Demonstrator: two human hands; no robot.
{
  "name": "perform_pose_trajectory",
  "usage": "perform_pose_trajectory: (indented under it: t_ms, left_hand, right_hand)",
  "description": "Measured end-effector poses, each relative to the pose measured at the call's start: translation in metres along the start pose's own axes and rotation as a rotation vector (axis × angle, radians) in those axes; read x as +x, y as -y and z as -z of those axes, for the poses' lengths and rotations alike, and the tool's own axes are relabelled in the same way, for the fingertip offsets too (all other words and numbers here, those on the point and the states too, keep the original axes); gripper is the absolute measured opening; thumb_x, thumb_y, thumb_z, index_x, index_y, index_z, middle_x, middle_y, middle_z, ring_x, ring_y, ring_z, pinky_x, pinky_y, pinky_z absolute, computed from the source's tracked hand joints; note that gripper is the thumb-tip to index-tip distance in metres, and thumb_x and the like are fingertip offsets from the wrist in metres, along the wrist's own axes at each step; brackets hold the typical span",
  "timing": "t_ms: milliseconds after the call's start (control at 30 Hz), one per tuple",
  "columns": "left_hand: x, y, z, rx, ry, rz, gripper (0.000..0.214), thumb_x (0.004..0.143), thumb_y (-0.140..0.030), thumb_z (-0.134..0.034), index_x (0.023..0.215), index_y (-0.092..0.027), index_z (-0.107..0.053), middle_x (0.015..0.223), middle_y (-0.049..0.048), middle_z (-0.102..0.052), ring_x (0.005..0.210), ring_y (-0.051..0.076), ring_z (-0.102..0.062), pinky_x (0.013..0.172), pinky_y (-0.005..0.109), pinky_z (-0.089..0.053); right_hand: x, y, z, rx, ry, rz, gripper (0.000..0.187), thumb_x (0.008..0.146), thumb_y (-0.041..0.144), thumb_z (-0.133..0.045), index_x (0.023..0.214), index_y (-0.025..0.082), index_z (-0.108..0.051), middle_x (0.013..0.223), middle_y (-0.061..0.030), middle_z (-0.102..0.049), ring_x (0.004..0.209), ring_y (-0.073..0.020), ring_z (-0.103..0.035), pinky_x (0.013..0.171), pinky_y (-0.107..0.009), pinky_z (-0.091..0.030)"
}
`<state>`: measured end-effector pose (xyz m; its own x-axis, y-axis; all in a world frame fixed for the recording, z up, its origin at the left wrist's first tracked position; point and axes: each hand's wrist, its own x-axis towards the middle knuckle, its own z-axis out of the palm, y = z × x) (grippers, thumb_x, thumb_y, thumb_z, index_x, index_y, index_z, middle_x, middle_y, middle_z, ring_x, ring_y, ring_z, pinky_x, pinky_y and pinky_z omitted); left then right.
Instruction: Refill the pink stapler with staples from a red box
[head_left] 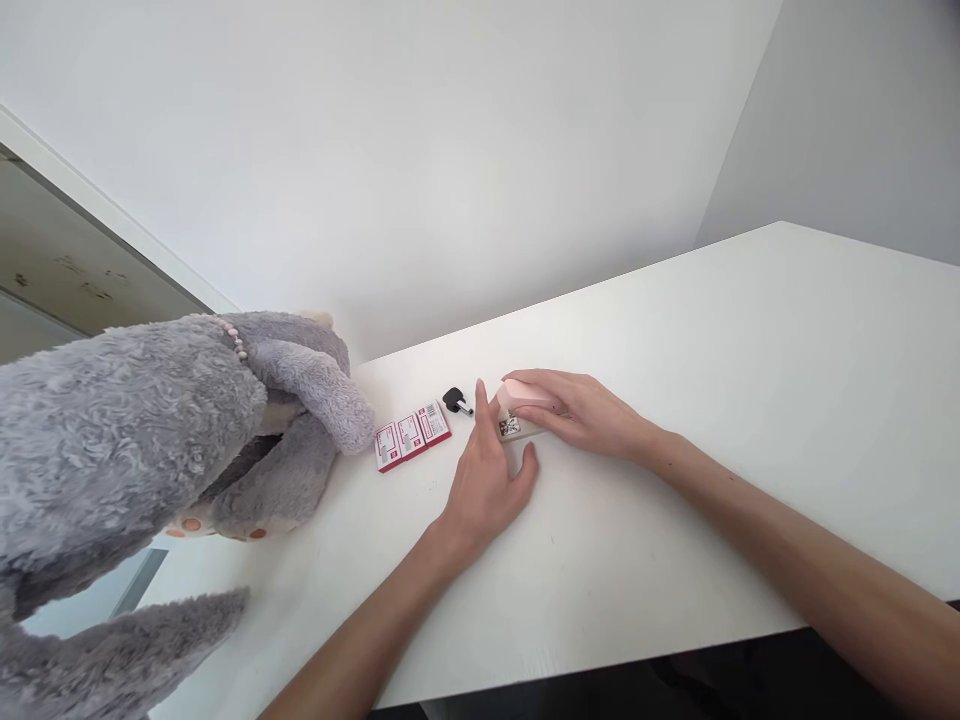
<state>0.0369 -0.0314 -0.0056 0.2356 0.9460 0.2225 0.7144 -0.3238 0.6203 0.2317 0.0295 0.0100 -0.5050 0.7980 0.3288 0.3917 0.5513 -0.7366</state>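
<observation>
My right hand [589, 410] is closed around a smooth, rounded pink object [519, 394], with the thumb on the near side and the fingers over the far side. The hand hides much of it, so its exact kind is unclear. Below it, a pale flat piece with a small dark-patterned picture [510, 427] lies at the table surface. My left hand [484, 475] rests just left of these, index finger stretched out and thumb spread, with nothing visible in its grasp. Whether its fingers touch the pale piece, I cannot tell.
Left of my hands, three small red-and-white boxes [411, 436] lie in a row on the white table [637, 560]. A small black item with a metal tip [456, 401] lies behind them. A large grey plush toy [135, 420] fills the left side. A white wall [465, 170] borders the back.
</observation>
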Motion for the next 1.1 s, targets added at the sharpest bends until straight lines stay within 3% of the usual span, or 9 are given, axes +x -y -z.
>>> perform_pose_trajectory:
  t_ms: [100, 200, 367, 533, 700, 833, 967, 1100]
  left_hand:
    - [0.0, 0.001, -0.001, 0.009, -0.042, -0.012, 0.102, 0.098, -0.028, -0.058, 0.164, -0.032, 0.02, 0.172, 0.0133, -0.028, 0.154, 0.031, -0.04, 0.116, 0.054, -0.048]
    - [0.0, 0.002, -0.002, 0.082, -0.098, -0.059, 0.097, 0.097, -0.028, -0.057, 0.166, -0.029, 0.011, 0.175, 0.0132, -0.017, 0.16, 0.032, -0.024, 0.124, 0.056, -0.038]
    - [0.0, 0.007, -0.004, 0.231, -0.154, -0.091, 0.096, 0.095, -0.026, -0.058, 0.166, -0.024, 0.007, 0.174, 0.0176, -0.017, 0.163, 0.034, -0.012, 0.129, 0.064, -0.023]
    - [0.004, 0.012, -0.002, 0.347, -0.208, -0.083, 0.093, 0.094, -0.027, -0.059, 0.165, -0.022, 0.001, 0.172, 0.02, -0.018, 0.163, 0.037, -0.003, 0.129, 0.069, -0.013]
    - [0.01, 0.019, 0.003, 0.411, -0.234, 0.0, 0.089, 0.095, -0.033, -0.059, 0.164, -0.017, -0.004, 0.171, 0.0249, -0.016, 0.162, 0.041, -0.003, 0.127, 0.073, -0.009]
    - [0.011, 0.023, 0.003, 0.402, -0.214, 0.038, 0.085, 0.096, -0.037, -0.057, 0.163, -0.016, -0.008, 0.167, 0.0249, -0.028, 0.161, 0.042, -0.011, 0.127, 0.074, -0.01]
    - [0.011, 0.021, 0.004, 0.397, -0.203, 0.028, 0.081, 0.096, -0.035, -0.057, 0.162, -0.018, -0.012, 0.162, 0.0218, -0.037, 0.16, 0.042, -0.017, 0.126, 0.075, -0.01]
    - [0.012, 0.018, 0.006, 0.365, -0.137, -0.034, 0.072, 0.098, -0.031, -0.053, 0.16, -0.02, -0.017, 0.16, 0.0179, -0.041, 0.16, 0.036, -0.02, 0.129, 0.07, -0.012]
  right_hand:
    - [0.0, -0.001, 0.002, -0.025, -0.01, 0.019, 0.037, 0.105, 0.058, -0.045, 0.123, 0.033, -0.064, 0.105, -0.0019, -0.075, 0.085, -0.0227, -0.068, 0.073, -0.033, -0.051]
    - [0.0, -0.003, 0.002, -0.078, -0.039, 0.024, 0.036, 0.106, 0.057, -0.044, 0.12, 0.032, -0.065, 0.097, -0.002, -0.074, 0.08, -0.0217, -0.066, 0.071, -0.032, -0.05]
    - [-0.001, -0.012, -0.002, -0.22, -0.093, -0.004, 0.033, 0.106, 0.053, -0.045, 0.12, 0.033, -0.067, 0.096, -0.0019, -0.076, 0.077, -0.0215, -0.068, 0.07, -0.032, -0.051]
    - [0.0, -0.02, -0.003, -0.29, -0.219, -0.083, 0.03, 0.104, 0.046, -0.048, 0.124, 0.032, -0.066, 0.114, -0.0031, -0.078, 0.092, -0.0255, -0.073, 0.074, -0.035, -0.055]
    - [0.0, -0.022, -0.002, -0.166, -0.236, -0.16, 0.037, 0.102, 0.045, -0.051, 0.136, 0.032, -0.061, 0.128, -0.0035, -0.075, 0.107, -0.0296, -0.073, 0.088, -0.043, -0.058]
    - [-0.001, -0.02, -0.001, -0.008, -0.201, -0.189, 0.051, 0.102, 0.046, -0.05, 0.151, 0.033, -0.048, 0.147, -0.0049, -0.063, 0.126, -0.0314, -0.066, 0.101, -0.047, -0.056]
    - [-0.001, -0.016, 0.0, 0.084, -0.152, -0.219, 0.061, 0.102, 0.051, -0.051, 0.159, 0.033, -0.038, 0.158, -0.0058, -0.054, 0.138, -0.0323, -0.058, 0.11, -0.05, -0.051]
    - [-0.001, -0.015, 0.0, 0.114, -0.117, -0.245, 0.066, 0.102, 0.058, -0.05, 0.162, 0.035, -0.032, 0.165, -0.0048, -0.045, 0.144, -0.0323, -0.052, 0.113, -0.049, -0.048]
